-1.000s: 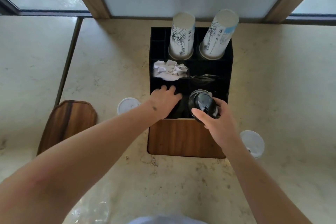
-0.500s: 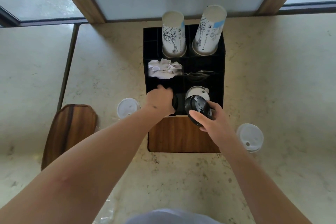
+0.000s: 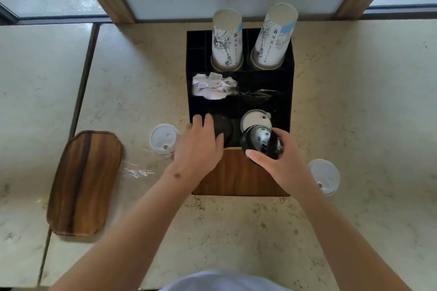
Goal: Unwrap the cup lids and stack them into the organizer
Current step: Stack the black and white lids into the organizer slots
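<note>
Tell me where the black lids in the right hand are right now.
In the head view, the right hand grips the black lids over the organizer's front right compartment, just in front of the white lid already in it.

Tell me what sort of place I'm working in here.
Probably a café or self-serve drinks counter. A black organizer on a marble-look counter holds two stacks of upturned printed paper cups, napkins and cup lids, and the right hand holds a black lid.
</note>
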